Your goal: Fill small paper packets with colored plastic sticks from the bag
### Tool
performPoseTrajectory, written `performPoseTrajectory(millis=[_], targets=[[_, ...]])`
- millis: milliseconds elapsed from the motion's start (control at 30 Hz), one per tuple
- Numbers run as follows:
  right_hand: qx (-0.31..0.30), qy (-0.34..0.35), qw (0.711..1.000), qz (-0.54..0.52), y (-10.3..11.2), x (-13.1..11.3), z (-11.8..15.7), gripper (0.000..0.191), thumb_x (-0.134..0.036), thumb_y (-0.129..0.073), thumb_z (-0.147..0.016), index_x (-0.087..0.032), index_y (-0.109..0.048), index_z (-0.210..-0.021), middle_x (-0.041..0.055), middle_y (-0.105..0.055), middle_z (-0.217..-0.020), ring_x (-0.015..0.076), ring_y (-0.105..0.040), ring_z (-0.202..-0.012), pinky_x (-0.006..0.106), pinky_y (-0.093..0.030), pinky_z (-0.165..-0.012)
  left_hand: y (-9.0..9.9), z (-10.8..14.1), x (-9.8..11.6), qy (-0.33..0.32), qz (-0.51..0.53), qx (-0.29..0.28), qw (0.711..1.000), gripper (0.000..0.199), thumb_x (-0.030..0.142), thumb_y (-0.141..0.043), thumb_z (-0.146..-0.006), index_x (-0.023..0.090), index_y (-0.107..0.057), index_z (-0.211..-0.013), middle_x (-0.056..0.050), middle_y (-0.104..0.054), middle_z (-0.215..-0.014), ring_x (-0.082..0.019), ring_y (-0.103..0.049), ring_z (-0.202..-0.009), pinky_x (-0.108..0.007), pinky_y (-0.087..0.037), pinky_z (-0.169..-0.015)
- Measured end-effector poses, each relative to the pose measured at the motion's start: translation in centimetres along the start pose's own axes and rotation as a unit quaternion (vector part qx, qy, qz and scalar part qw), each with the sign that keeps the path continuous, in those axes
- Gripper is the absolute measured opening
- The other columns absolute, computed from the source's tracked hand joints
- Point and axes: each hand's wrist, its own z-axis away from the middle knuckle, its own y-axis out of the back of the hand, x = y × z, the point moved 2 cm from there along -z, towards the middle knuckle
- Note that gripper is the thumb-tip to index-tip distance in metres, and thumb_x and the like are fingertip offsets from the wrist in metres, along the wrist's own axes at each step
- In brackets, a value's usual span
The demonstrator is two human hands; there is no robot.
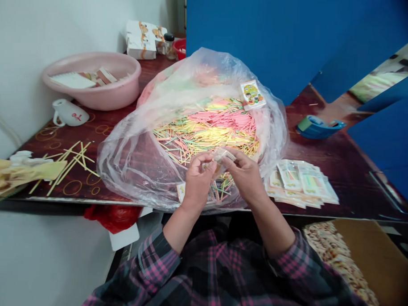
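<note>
left hand and right hand, close together, pinch a small clear plastic packet by its edges; it looks light, soft and slippery.

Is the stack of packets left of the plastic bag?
No, the stack of packets lies on the table right of the clear plastic bag.

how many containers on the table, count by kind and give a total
pink plastic basin: 1
white mug: 1
red bowl: 1
glass jar with a dark lid: 1
clear plastic bag: 1
total: 5
</note>
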Motion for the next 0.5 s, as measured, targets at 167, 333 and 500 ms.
performPoseTrajectory(millis=[167, 333, 500], targets=[[0.020, -0.010, 0.995, -0.093, 0.6, -0.2, -0.3, 0.045, -0.040, -0.078, -0.073, -0.024, -0.069, -0.115, 0.0032, -0.077, -0.105, 0.0193, -0.070, -0.096, 0.035, -0.056, -0.086, -0.2, 0.6, 1.1, 0.112, 0.058, -0.065, 0.990, 0.043, 0.029, -0.081, -0.069, 0.021, -0.068, -0.109, -0.003, -0.070, -0.103, -0.014, -0.063, -0.082, -0.028, -0.050, -0.076], [0.018, -0.036, 0.993, -0.107, 0.9, -0.1, 0.7, 0.028, -0.043, -0.079, -0.072, -0.023, -0.074, -0.091, 0.0020, -0.077, -0.095, 0.0187, -0.069, -0.086, 0.035, -0.055, -0.084, -0.7, 1.1, 1.1, 0.128, 0.083, -0.057, 0.987, 0.031, 0.032, -0.084, -0.064, 0.019, -0.068, -0.087, 0.002, -0.068, -0.077, -0.011, -0.058, -0.066, -0.024, -0.048, -0.065], [0.063, -0.018, 0.990, -0.125, 1.3, -0.2, 1.4, 0.023, -0.046, -0.074, -0.075, -0.024, -0.069, -0.078, 0.0000, -0.071, -0.077, 0.0183, -0.065, -0.076, 0.033, -0.055, -0.072, -0.9, 1.6, 1.0, 0.140, 0.106, -0.068, 0.982, 0.033, 0.036, -0.086, -0.063, 0.019, -0.068, -0.085, 0.001, -0.068, -0.077, -0.011, -0.059, -0.065, -0.023, -0.049, -0.059]])
